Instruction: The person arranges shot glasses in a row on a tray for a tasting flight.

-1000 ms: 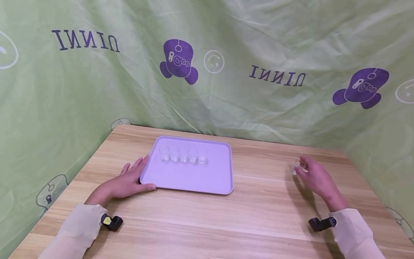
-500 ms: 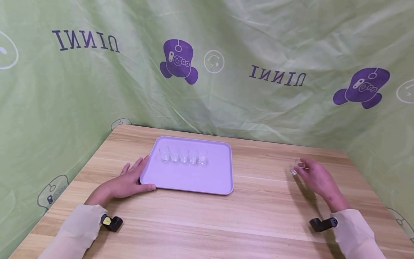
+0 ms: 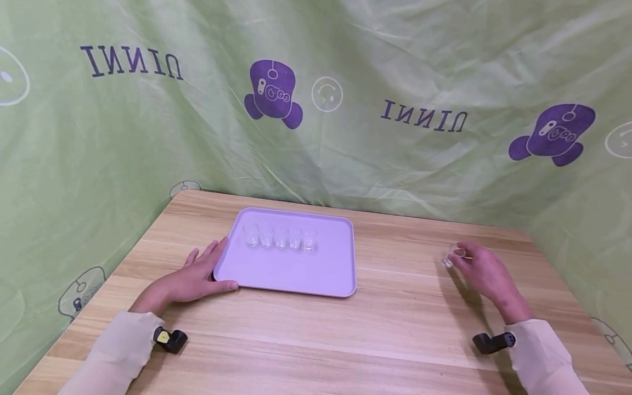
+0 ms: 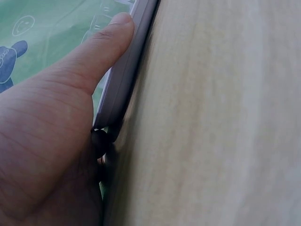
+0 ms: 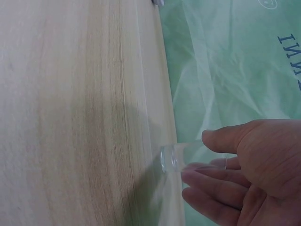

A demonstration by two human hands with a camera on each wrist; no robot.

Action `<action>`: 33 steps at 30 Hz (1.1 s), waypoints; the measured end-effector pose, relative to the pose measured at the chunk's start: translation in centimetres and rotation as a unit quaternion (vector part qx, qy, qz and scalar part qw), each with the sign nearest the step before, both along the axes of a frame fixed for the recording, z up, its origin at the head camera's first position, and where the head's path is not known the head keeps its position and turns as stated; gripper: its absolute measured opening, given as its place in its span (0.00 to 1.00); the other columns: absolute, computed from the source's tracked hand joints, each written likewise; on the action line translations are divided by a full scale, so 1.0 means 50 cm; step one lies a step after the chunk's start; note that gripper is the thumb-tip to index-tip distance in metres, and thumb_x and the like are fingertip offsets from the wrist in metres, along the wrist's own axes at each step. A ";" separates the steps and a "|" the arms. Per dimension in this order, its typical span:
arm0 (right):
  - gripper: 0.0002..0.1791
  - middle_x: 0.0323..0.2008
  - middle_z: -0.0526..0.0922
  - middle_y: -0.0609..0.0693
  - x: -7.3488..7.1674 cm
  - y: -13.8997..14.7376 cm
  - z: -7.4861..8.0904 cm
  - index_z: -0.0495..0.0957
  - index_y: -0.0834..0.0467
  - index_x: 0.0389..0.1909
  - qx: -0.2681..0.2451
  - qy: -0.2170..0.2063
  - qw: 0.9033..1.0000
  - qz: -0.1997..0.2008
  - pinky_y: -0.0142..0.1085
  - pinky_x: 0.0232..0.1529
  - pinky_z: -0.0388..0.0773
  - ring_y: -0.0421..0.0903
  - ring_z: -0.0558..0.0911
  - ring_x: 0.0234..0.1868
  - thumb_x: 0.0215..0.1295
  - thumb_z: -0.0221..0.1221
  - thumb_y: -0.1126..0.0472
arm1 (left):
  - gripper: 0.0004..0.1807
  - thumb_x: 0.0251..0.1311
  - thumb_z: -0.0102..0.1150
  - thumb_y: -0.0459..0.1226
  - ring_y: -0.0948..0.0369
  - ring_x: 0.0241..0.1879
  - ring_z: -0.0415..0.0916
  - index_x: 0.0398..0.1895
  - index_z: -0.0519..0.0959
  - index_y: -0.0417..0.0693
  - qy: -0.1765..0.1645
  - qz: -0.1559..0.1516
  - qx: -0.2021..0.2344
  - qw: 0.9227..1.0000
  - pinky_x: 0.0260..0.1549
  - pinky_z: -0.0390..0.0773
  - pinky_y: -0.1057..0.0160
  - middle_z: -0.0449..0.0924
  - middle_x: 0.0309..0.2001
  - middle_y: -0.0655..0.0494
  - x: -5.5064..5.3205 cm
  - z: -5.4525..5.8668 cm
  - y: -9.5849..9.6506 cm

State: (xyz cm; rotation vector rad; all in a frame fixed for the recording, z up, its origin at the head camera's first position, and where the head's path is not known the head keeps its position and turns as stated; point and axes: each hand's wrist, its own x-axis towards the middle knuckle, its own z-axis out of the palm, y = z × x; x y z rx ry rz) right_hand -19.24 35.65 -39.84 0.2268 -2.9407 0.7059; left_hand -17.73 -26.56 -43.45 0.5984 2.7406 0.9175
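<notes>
My right hand holds a small clear shot glass at the right of the table, thumb on one side and fingers on the other. In the right wrist view the base of this shot glass points toward the tabletop, close over it. My left hand rests at the near left corner of a purple tray. Its straight fingers lie along the tray's left side, and the thumb touches the front rim. Several similar glasses stand in a row across the tray.
The wooden table reaches back to a green printed curtain, which also hangs at both sides. Bare wood lies between the tray and the right hand. A black camera sits at the left wrist, another camera at the right.
Over the last second the right hand has shifted very slightly, with the shot glass still between its fingers. The left hand, tray and row of glasses have stayed in place.
</notes>
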 end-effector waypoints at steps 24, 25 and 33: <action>0.25 0.51 0.83 0.69 -0.006 -0.057 0.018 0.75 0.72 0.61 -0.023 0.018 1.000 0.007 0.61 0.51 0.79 0.70 0.82 0.53 0.77 0.59 0.54 | 0.62 0.64 0.65 0.59 0.36 0.79 0.29 0.83 0.37 0.36 -0.002 0.003 -0.006 1.000 0.70 0.23 0.35 0.38 0.81 0.35 -0.003 0.001 0.000; 0.24 0.50 0.84 0.68 -0.008 -0.062 0.019 0.75 0.72 0.60 -0.024 0.021 0.999 0.010 0.60 0.50 0.80 0.69 0.83 0.53 0.77 0.59 0.55 | 0.62 0.64 0.65 0.59 0.36 0.79 0.28 0.83 0.37 0.36 -0.002 0.003 -0.007 1.000 0.70 0.23 0.35 0.38 0.81 0.35 -0.003 0.001 0.000; 0.24 0.48 0.85 0.65 -0.023 -0.110 0.024 0.76 0.73 0.60 -0.042 0.027 0.998 0.038 0.58 0.50 0.81 0.67 0.84 0.52 0.76 0.61 0.57 | 0.62 0.64 0.65 0.59 0.37 0.79 0.29 0.83 0.37 0.37 -0.003 0.004 -0.009 1.000 0.70 0.24 0.35 0.39 0.81 0.36 -0.003 -0.001 -0.002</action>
